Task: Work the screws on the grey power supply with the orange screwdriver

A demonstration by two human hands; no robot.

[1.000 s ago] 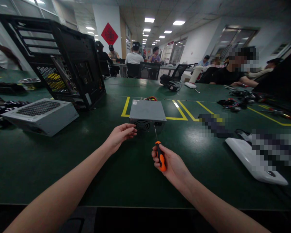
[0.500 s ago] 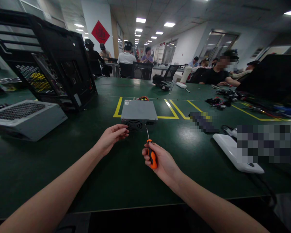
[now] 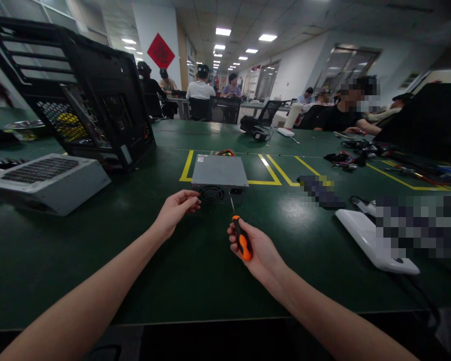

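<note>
Overhead, lights (image 3: 223,31) glow; above the green table (image 3: 195,281), right hand (image 3: 260,244) clasps screwdriver (image 3: 243,244), left hand's (image 3: 175,212) hold unclear.

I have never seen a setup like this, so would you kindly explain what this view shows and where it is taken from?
There is no machine: a camera on a person's head looks forward and down at their two bare hands. The right hand grips an orange-and-black screwdriver, its tip at the near face of a grey metal box. The left hand is by that box's near left corner; touch is unclear. Also on the green table, to the left, are a black computer case and another grey box.
</note>
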